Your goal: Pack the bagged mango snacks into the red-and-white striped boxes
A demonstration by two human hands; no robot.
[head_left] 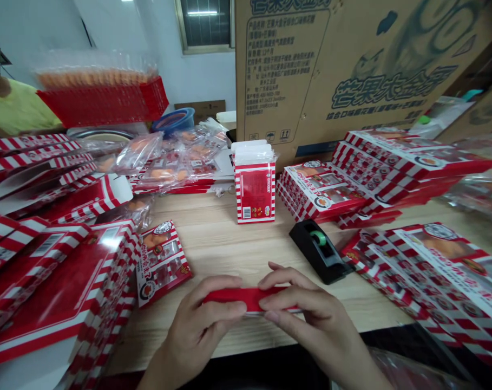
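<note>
Both hands hold one flat red carton (246, 297) edge-on, low over the front edge of the wooden table (229, 244). My left hand (199, 330) grips its left end with fingers curled round it. My right hand (306, 314) pinches the right end, thumb on top. A finished red-and-white striped box (162, 261) lies just left of my hands. A black tape dispenser (319, 252) with a green roll sits to the right of them.
An upright striped carton pack (255, 184) stands mid-table. Stacks of striped boxes lie at left (46, 260) and right (392, 168). Bagged snacks (164, 162) lie behind. A large cardboard box (351, 65) rises at the back. A person in yellow (14, 108) is at far left.
</note>
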